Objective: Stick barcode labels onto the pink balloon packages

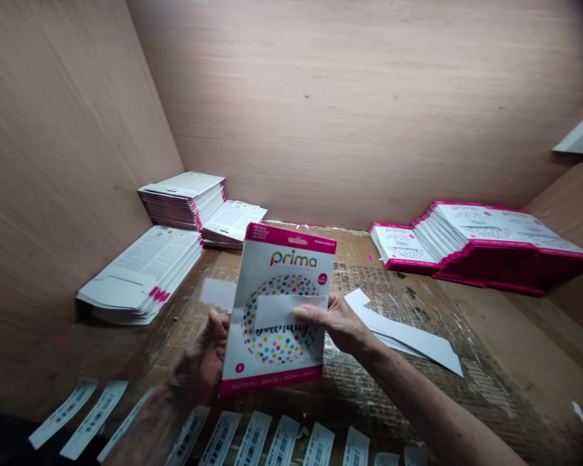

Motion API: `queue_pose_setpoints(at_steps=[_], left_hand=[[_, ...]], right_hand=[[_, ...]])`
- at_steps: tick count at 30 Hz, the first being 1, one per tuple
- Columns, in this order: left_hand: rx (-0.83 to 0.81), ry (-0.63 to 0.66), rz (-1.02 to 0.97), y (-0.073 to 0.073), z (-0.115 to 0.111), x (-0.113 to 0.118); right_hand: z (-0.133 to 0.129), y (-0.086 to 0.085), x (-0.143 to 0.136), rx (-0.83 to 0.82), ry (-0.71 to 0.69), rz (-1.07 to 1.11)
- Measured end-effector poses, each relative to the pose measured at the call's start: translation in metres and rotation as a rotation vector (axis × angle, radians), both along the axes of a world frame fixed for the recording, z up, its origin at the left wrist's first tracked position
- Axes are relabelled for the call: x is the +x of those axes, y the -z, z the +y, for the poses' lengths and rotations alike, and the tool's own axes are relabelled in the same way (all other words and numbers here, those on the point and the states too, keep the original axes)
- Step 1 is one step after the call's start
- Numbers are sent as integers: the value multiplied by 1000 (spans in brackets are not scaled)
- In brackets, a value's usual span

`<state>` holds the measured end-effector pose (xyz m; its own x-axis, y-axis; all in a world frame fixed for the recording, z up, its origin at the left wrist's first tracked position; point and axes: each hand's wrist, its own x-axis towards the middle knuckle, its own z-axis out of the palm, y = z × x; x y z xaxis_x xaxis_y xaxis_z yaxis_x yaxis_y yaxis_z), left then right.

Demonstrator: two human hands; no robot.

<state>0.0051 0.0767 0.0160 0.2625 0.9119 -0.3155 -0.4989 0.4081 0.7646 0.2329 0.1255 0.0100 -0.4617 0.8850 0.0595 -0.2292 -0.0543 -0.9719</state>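
A flat balloon packet (282,259), white with magenta bands, a dotted balloon picture and the word "prima", is held up before me, slightly tilted. My right hand (342,323) grips its right edge, thumb on the front pressing a blank white paper strip (276,310) across the picture. At the packet's left edge is my left hand (208,349), somewhat blurred, with fingers curled against the edge and partly hidden behind it.
Stacked packets (140,265) stand at the left, and more packets (466,236) lean in a row at the right. White paper strips (408,336) lie on the cardboard surface (393,401). Several barcode labels (252,440) hang along the near edge. Wooden panels (344,97) enclose the back and sides.
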Motion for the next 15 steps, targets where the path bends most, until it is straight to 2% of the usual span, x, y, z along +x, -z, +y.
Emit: queue_pose_setpoints(at_steps=[2, 5, 6, 7, 9, 12, 15], left_hand=[[-15, -75, 23, 1, 0, 5], [38, -320, 153, -2, 2, 16], [66, -368, 196, -3, 3, 18], [97, -384, 232, -4, 3, 20], [150, -331, 238, -5, 3, 20], [145, -238, 84, -9, 5, 12], [88, -321, -90, -15, 9, 2]], right_hand=[[-2, 3, -2, -54, -16, -13], [-4, 9, -9, -146, 28, -10], [-4, 11, -11, -171, 50, -6], [-3, 12, -13, -192, 72, -2], [-3, 14, -15, -213, 112, 4], [-2, 13, -15, -208, 150, 1], [-1, 11, -12, -184, 169, -3]])
